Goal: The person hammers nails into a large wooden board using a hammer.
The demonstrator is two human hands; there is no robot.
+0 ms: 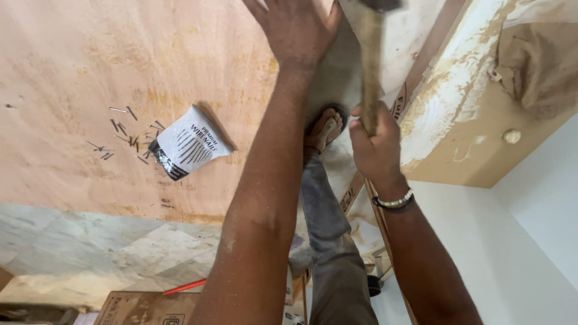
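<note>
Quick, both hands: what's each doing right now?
Left hand: open, flat on the plywood sheet.
Right hand: closed around the hammer handle.

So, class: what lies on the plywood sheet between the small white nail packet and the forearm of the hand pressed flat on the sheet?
In the head view, nothing: between the nail packet and the left hand forearm is bare plywood sheet. The loose nails lie on the packet's far side.

White nail packet (188,149) lay on plywood sheet (90,72), loose nails (123,135) scattered just left of it. Marble floor (90,253) showed below sheet edge. Red pencil (183,287) lay near cardboard box (141,308). Crumpled brown cloth (536,60) sat on glue-smeared board (457,120), top right.
</note>
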